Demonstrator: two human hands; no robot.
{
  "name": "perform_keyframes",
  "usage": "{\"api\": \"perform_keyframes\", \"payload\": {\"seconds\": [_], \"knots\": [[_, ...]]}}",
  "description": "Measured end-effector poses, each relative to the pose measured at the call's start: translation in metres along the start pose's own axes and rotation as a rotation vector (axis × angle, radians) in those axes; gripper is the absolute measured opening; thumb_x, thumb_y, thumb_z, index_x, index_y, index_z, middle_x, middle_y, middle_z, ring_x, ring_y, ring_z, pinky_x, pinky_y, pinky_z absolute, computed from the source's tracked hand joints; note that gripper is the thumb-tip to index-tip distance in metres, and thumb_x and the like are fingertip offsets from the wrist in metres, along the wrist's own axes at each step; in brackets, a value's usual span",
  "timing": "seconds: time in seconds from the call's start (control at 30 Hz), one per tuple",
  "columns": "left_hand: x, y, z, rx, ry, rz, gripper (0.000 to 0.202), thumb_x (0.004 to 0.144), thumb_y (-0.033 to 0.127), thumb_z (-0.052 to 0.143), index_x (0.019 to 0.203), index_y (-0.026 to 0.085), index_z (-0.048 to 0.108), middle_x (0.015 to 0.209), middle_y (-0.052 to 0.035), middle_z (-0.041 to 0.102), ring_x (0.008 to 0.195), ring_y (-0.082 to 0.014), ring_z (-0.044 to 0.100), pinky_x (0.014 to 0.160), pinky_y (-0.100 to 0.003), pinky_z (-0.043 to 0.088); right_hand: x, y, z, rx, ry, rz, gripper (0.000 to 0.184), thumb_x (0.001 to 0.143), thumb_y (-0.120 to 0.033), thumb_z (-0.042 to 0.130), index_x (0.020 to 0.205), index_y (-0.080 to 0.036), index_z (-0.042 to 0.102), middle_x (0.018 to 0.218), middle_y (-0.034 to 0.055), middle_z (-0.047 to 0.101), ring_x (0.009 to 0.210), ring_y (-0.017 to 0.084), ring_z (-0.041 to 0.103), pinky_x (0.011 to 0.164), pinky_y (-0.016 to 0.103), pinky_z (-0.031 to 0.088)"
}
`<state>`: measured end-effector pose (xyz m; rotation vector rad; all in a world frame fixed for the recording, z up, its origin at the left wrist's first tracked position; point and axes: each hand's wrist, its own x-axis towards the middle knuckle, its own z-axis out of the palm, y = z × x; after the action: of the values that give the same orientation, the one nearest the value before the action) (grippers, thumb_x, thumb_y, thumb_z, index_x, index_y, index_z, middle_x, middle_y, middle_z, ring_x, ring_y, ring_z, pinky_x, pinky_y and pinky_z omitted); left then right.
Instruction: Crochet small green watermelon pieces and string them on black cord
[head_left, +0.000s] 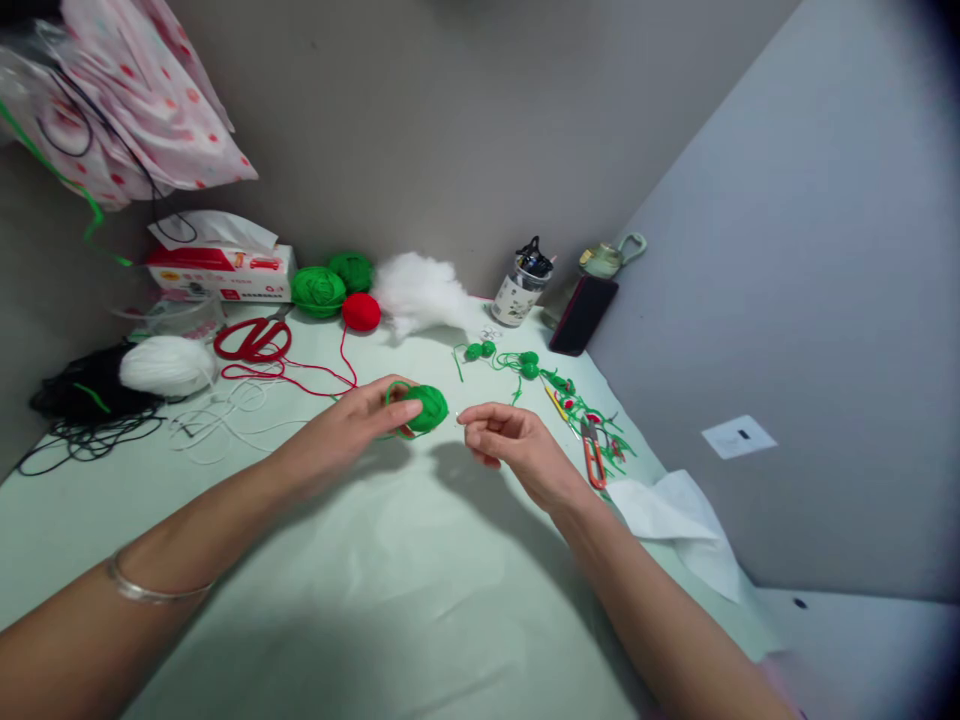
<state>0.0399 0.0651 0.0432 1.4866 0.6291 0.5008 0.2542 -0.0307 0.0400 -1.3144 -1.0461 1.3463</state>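
Note:
My left hand (375, 408) is closed around a small bundle of green yarn (427, 408), with a loop of strand over the fingers. A short gap to the right of it, my right hand (504, 438) has thumb and forefinger pinched together. A tiny pale glint shows at those fingertips, too small to name. Beyond the right hand lie small green yarn balls (529, 366) with loose tails. To its right are orange-handled thread snips (593, 455), a yellow-handled hook (556, 404) and several small red and green yarn pieces (592, 415).
Along the back stand a tissue box (255, 275), green yarn balls (319, 290), a red yarn ball (361, 312), white stuffing (424, 295), a pen cup (517, 295) and a phone (585, 315). Red scissors (255, 340), white yarn (166, 366) and black yarn (82, 385) lie left.

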Motion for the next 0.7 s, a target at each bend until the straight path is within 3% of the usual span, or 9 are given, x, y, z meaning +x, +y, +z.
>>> {"api": "perform_keyframes", "payload": {"seconds": [0.1, 0.2, 0.27, 0.33, 0.43, 0.57, 0.63, 0.7], "knots": [[-0.002, 0.004, 0.007, -0.294, -0.013, -0.053, 0.031, 0.092, 0.048, 0.054, 0.095, 0.017, 0.061, 0.095, -0.0059, 0.066, 0.082, -0.0197, 0.066, 0.070, -0.032, 0.053, 0.003, 0.000, 0.006, 0.097, 0.039, 0.023, 0.016, 0.073, -0.030, 0.078, 0.082, -0.018, 0.071, 0.066, -0.0020, 0.060, 0.058, 0.009, 0.051, 0.055, 0.023, 0.038], [-0.002, 0.004, 0.005, -0.424, 0.056, -0.090, 0.028, 0.092, 0.045, 0.056, 0.090, 0.017, 0.058, 0.087, -0.0045, 0.063, 0.066, -0.0145, 0.063, 0.054, -0.025, 0.049, 0.004, 0.003, 0.009, 0.207, 0.048, 0.023, 0.016, 0.075, -0.031, 0.078, 0.078, -0.018, 0.068, 0.071, -0.0012, 0.062, 0.064, 0.010, 0.056, 0.059, 0.022, 0.044], [-0.002, 0.003, 0.006, -0.465, 0.078, -0.082, 0.025, 0.092, 0.043, 0.056, 0.088, 0.018, 0.057, 0.088, -0.0044, 0.063, 0.070, -0.0149, 0.064, 0.057, -0.025, 0.051, 0.003, 0.007, 0.012, 0.255, 0.039, 0.014, 0.016, 0.077, -0.032, 0.076, 0.080, -0.019, 0.067, 0.085, 0.0018, 0.067, 0.070, 0.010, 0.060, 0.061, 0.022, 0.047], [-0.003, 0.005, 0.009, -0.495, 0.080, -0.061, 0.023, 0.092, 0.040, 0.058, 0.085, 0.019, 0.053, 0.089, -0.0039, 0.064, 0.081, -0.0172, 0.067, 0.071, -0.028, 0.056, 0.003, 0.011, 0.016, 0.295, 0.015, 0.021, 0.016, 0.080, -0.032, 0.075, 0.082, -0.019, 0.066, 0.098, 0.0048, 0.069, 0.077, 0.012, 0.063, 0.063, 0.022, 0.050], [-0.005, 0.010, 0.016, -0.548, 0.092, -0.050, 0.021, 0.092, 0.035, 0.059, 0.083, 0.020, 0.048, 0.085, -0.0021, 0.063, 0.088, -0.0185, 0.068, 0.084, -0.033, 0.055, 0.000, 0.017, 0.028, 0.371, -0.085, 0.059, 0.016, 0.081, -0.032, 0.073, 0.082, -0.019, 0.063, 0.092, 0.0048, 0.069, 0.080, 0.015, 0.066, 0.062, 0.023, 0.051], [-0.004, 0.013, 0.012, -0.607, 0.203, -0.055, 0.021, 0.090, 0.030, 0.061, 0.082, 0.020, 0.046, 0.078, 0.0013, 0.054, 0.072, -0.0108, 0.060, 0.064, -0.022, 0.051, -0.004, 0.019, 0.038, 0.396, -0.242, 0.107, 0.016, 0.086, -0.032, 0.067, 0.083, -0.019, 0.059, 0.082, 0.0041, 0.069, 0.068, 0.014, 0.066, 0.061, 0.025, 0.051], [0.000, 0.008, 0.002, -0.548, 0.265, -0.030, 0.020, 0.088, 0.029, 0.063, 0.081, 0.019, 0.047, 0.075, 0.0031, 0.047, 0.064, -0.0078, 0.051, 0.051, -0.018, 0.041, -0.004, 0.019, 0.037, 0.356, -0.213, 0.094, 0.015, 0.086, -0.031, 0.067, 0.083, -0.019, 0.059, 0.077, 0.0028, 0.069, 0.064, 0.012, 0.063, 0.061, 0.023, 0.049], [0.005, -0.001, -0.008, -0.375, 0.302, -0.011, 0.016, 0.086, 0.029, 0.064, 0.092, 0.020, 0.052, 0.073, 0.0038, 0.045, 0.060, -0.0085, 0.046, 0.048, -0.019, 0.034, -0.003, 0.019, 0.031, 0.327, -0.135, 0.082, 0.015, 0.084, -0.030, 0.069, 0.084, -0.018, 0.060, 0.075, 0.0013, 0.067, 0.060, 0.010, 0.059, 0.057, 0.021, 0.046]]}}
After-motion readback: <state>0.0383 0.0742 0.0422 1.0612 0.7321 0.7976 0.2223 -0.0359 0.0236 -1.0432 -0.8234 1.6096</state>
